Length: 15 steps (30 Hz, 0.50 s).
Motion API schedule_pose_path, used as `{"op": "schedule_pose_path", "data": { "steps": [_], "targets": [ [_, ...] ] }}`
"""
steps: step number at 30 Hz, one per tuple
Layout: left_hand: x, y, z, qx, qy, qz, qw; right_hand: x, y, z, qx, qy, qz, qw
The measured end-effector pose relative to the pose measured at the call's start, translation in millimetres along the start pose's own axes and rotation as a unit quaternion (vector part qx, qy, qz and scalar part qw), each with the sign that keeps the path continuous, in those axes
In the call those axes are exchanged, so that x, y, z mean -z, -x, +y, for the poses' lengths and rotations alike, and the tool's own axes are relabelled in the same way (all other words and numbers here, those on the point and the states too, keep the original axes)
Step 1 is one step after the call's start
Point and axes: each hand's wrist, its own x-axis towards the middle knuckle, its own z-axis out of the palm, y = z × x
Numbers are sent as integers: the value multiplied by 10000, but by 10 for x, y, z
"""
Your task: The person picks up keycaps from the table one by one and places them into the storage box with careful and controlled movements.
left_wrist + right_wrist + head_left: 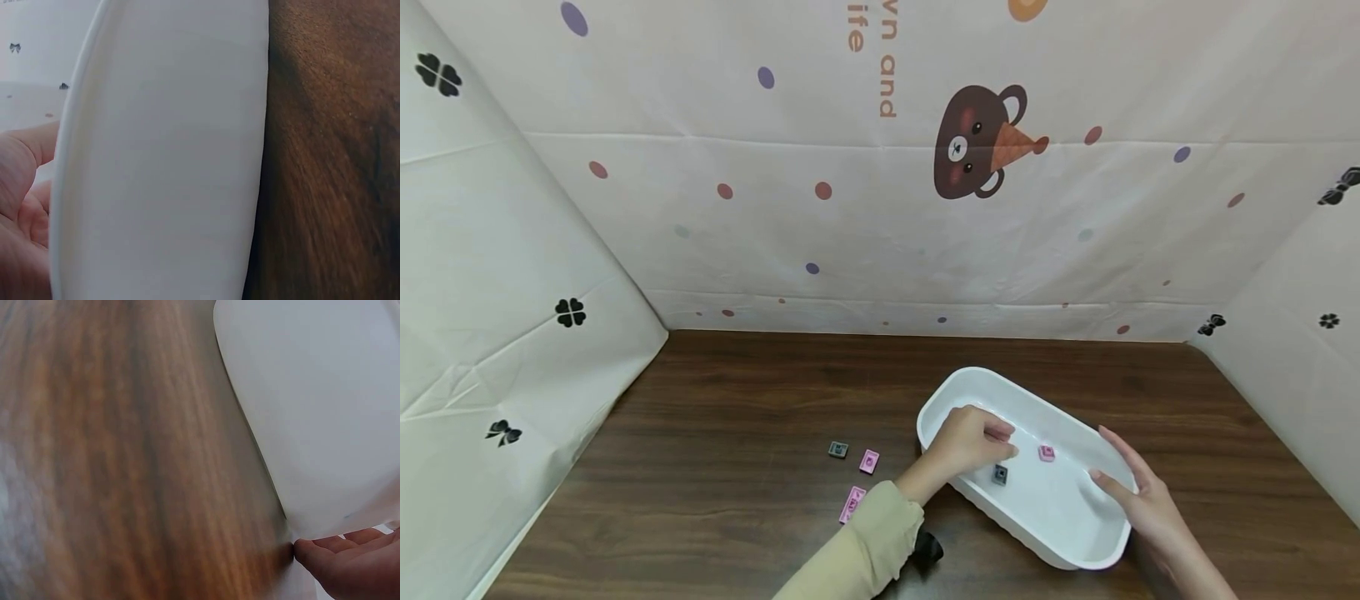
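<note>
My left hand (966, 437) reaches over the near-left rim of a white plastic tray (1067, 521), its fingers bent toward the thumb. Whether it pinches something I cannot tell; the tray wall covers most of the hand in the left wrist view. Near the fingertips, a dark grey piece (1000, 475) and a pink piece (1047, 453) lie on the tray floor, both small and rectangular. At the tray's right end my right hand (1150, 504) holds the rim, thumb over the inside.
Left of the tray, a dark grey piece (838, 450), a pink piece (869, 462) and a longer pink piece (852, 504) lie on the brown wooden table (737, 433). A black object (928, 548) shows beside the left sleeve. White printed sheets (850, 233) surround the table's back and sides.
</note>
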Motion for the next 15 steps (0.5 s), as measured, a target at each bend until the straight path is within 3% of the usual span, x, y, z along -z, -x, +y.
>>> {"op": "schedule_pose_path", "data": {
  "steps": [5,9,15],
  "targets": [
    [74,50,-5,-218,306,133,9992,-4,-8,19,100,-17,65,9999],
    [116,93,-6,-173,522,217,9982,-15,-12,55,281,-35,181,9994],
    [153,163,-38,-132,855,269,9959,-12,-16,44,199,45,145,9997]
  ]
}}
